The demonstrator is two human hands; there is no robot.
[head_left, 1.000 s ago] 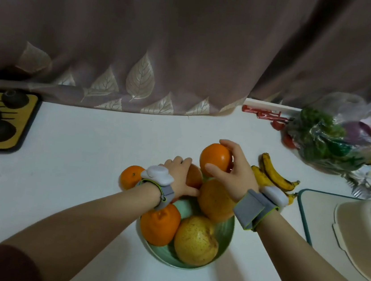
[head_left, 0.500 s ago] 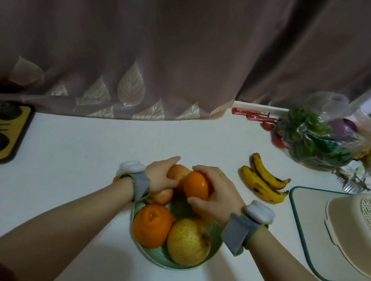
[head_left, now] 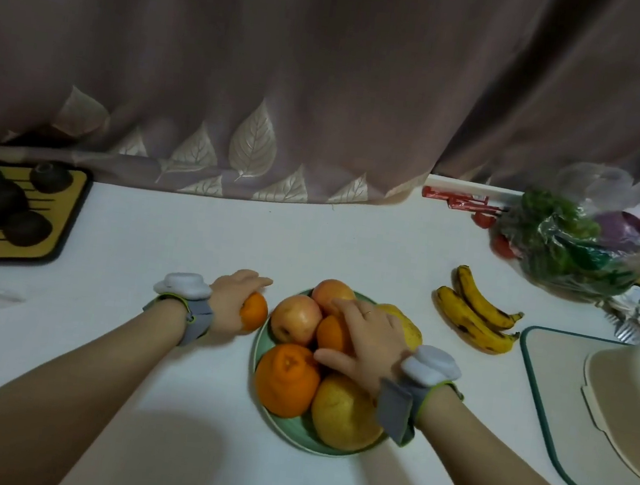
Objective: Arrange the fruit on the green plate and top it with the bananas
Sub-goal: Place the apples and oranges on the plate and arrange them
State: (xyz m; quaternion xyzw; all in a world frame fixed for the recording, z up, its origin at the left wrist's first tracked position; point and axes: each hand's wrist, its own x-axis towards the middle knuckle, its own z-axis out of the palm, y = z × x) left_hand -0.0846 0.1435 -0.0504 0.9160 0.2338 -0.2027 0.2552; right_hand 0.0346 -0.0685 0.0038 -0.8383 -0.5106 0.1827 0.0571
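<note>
The green plate (head_left: 289, 429) sits at the table's middle, piled with fruit: a big orange (head_left: 286, 379) at front left, a yellow pear (head_left: 345, 414) at front right, two apples (head_left: 295, 317) at the back and a yellowish fruit (head_left: 405, 325) at the right. My right hand (head_left: 368, 343) lies over a small orange (head_left: 332, 333) in the pile's middle. My left hand (head_left: 233, 298) is closed on another small orange (head_left: 254, 312) on the table, just left of the plate. Two spotted bananas (head_left: 476, 316) lie on the table to the right.
A yellow tray with dark round objects (head_left: 7, 212) is at the far left. A bag of vegetables (head_left: 576, 245) sits at the back right, a green-edged board (head_left: 555, 412) with a beige basket (head_left: 632, 409) at the right. A curtain (head_left: 288, 97) hangs behind.
My right hand brought its small orange down into the middle of the pile. My left hand left the plate's apples and closed on the small orange to the left.
</note>
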